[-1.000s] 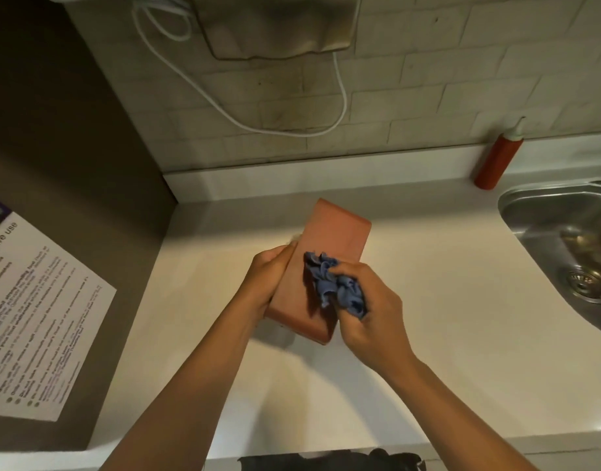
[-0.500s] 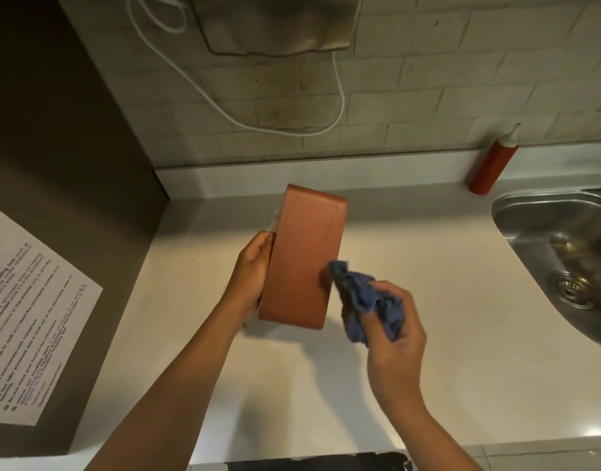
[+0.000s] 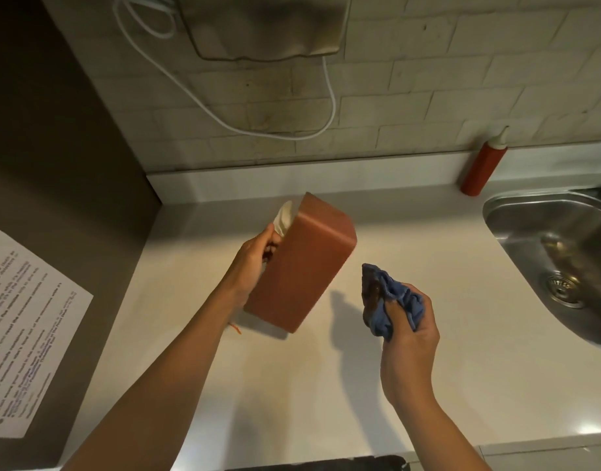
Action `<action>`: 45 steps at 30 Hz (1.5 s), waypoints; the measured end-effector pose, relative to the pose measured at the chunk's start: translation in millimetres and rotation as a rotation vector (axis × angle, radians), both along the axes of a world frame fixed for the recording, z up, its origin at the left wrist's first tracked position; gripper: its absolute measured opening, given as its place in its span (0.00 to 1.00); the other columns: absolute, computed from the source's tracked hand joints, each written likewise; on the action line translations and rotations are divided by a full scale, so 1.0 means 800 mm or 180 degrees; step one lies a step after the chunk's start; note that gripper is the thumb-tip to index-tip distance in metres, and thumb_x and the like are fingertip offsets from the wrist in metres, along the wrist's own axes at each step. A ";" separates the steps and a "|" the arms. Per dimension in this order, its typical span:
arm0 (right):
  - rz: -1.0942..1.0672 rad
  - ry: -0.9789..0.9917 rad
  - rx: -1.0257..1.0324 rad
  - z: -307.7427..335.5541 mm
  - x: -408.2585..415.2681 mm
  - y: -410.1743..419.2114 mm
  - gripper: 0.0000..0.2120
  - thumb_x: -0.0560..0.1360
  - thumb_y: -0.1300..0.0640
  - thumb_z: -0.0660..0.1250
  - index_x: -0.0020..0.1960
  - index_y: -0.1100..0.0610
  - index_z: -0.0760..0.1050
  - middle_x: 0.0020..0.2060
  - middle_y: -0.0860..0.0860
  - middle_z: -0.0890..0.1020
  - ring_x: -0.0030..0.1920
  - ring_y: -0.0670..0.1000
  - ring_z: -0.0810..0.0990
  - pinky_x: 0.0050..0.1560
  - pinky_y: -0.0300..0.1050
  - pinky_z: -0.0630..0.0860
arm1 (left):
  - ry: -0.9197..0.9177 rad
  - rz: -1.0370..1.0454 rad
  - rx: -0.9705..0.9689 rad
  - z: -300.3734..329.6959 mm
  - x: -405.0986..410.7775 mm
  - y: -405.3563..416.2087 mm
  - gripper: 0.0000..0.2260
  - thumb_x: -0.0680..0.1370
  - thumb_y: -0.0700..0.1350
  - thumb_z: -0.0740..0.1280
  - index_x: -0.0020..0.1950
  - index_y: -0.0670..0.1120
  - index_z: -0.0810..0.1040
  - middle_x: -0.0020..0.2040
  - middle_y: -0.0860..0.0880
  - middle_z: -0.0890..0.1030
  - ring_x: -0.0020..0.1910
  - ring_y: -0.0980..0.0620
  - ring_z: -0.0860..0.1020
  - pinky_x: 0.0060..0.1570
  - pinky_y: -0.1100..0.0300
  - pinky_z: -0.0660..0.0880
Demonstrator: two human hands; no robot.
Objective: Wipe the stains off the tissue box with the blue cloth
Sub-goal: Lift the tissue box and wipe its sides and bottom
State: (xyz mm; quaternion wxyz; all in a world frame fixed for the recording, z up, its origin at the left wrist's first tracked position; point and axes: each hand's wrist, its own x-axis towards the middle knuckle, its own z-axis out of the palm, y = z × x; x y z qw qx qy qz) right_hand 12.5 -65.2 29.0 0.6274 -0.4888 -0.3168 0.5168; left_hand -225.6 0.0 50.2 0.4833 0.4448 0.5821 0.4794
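Tissue box (image 3: pixel 302 266) terracotta, tilted, seemingly smooth, white tissue (image 3: pixel 285 215) protruding

Surfaces: mostly matt, one bright metal basin.

Box (image 3: pixel 301 266): terracotta faces, smooth, matt, leather-like; white paper tissue (image 3: pixel 284 215) at its top. Cloth (image 3: pixel 392 305): blue woven fabric, crumpled, soft, with a dark patch. Counter (image 3: pixel 411 232): pale, smooth, faint sheen, small glare spots near the front edge. Sink (image 3: pixel 543 239): brushed stainless steel, glossy. Bottle (image 3: pixel 483 164): red plastic, slight gloss, white nozzle. Wall (image 3: pixel 428 79): pale tiles, rough, grimy. Cable (image 3: pixel 331 100): white, smooth plastic. Sheet (image 3: pixel 24 334): printed white paper, matt.
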 end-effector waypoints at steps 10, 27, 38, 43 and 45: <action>-0.0173 0.0256 -0.0108 -0.004 0.001 0.005 0.12 0.81 0.65 0.62 0.58 0.51 0.76 0.54 0.53 0.83 0.57 0.53 0.81 0.59 0.48 0.77 | 0.0237 0.0012 0.0569 -0.026 -0.008 -0.005 0.24 0.77 0.60 0.63 0.33 0.41 0.74 0.33 0.45 0.73 0.36 0.51 0.71 0.43 0.59 0.68; 0.0000 0.0780 0.0026 0.041 -0.029 0.081 0.11 0.81 0.63 0.62 0.63 0.58 0.72 0.57 0.59 0.81 0.61 0.63 0.79 0.61 0.66 0.76 | -0.0007 -0.0356 0.0227 -0.043 -0.020 -0.021 0.24 0.79 0.65 0.58 0.34 0.48 0.73 0.35 0.50 0.75 0.38 0.50 0.71 0.47 0.52 0.66; 0.0221 0.0216 0.0424 0.037 -0.025 0.060 0.11 0.80 0.66 0.62 0.56 0.52 0.76 0.48 0.52 0.82 0.52 0.54 0.80 0.59 0.56 0.76 | -0.1239 0.0665 -0.0371 -0.057 -0.017 -0.041 0.30 0.83 0.64 0.52 0.37 0.55 0.89 0.42 0.50 0.88 0.41 0.51 0.86 0.49 0.52 0.82; 0.0485 0.0317 0.0571 0.050 -0.034 0.060 0.12 0.80 0.69 0.59 0.55 0.54 0.75 0.47 0.50 0.83 0.51 0.50 0.80 0.52 0.44 0.77 | -0.0956 0.0356 -0.0088 -0.044 -0.014 -0.030 0.37 0.65 0.76 0.69 0.50 0.42 0.81 0.54 0.37 0.74 0.52 0.39 0.72 0.56 0.44 0.69; 0.0474 0.0094 0.0653 0.051 -0.030 0.060 0.12 0.80 0.66 0.61 0.54 0.51 0.75 0.46 0.48 0.83 0.50 0.50 0.81 0.52 0.46 0.77 | -0.0814 0.0145 -0.0049 -0.041 -0.016 -0.022 0.37 0.67 0.76 0.69 0.55 0.44 0.75 0.53 0.39 0.72 0.52 0.40 0.70 0.54 0.45 0.66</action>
